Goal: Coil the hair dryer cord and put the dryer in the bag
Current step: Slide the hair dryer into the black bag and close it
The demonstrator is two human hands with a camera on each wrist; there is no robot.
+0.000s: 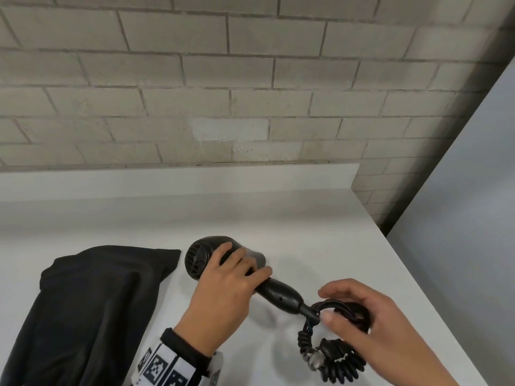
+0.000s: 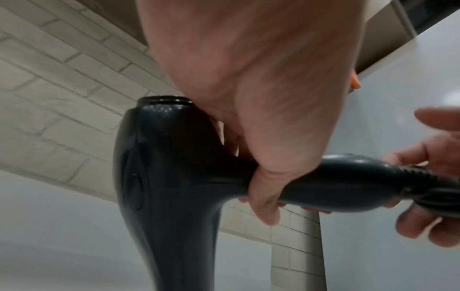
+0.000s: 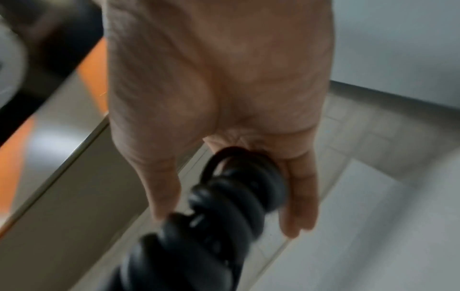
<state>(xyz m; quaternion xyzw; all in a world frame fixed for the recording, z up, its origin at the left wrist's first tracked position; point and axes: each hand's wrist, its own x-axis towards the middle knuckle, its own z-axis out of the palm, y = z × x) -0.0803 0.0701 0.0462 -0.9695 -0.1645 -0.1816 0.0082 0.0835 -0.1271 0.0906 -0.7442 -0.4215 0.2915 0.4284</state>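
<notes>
Resting in left hand [image 1: 223,285] grip, dryer [image 1: 206,257]; cord [image 1: 338,310] in right hand [image 1: 362,316].

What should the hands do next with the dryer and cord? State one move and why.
Probably bring the cord up against the dryer handle: the right hand already holds it bunched, the left hand grips the dryer, and the bag lies beside it.

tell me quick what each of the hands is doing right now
Left hand: closed, gripping the hair dryer where handle meets body.
Right hand: closed, holding the cord bundle.
</notes>
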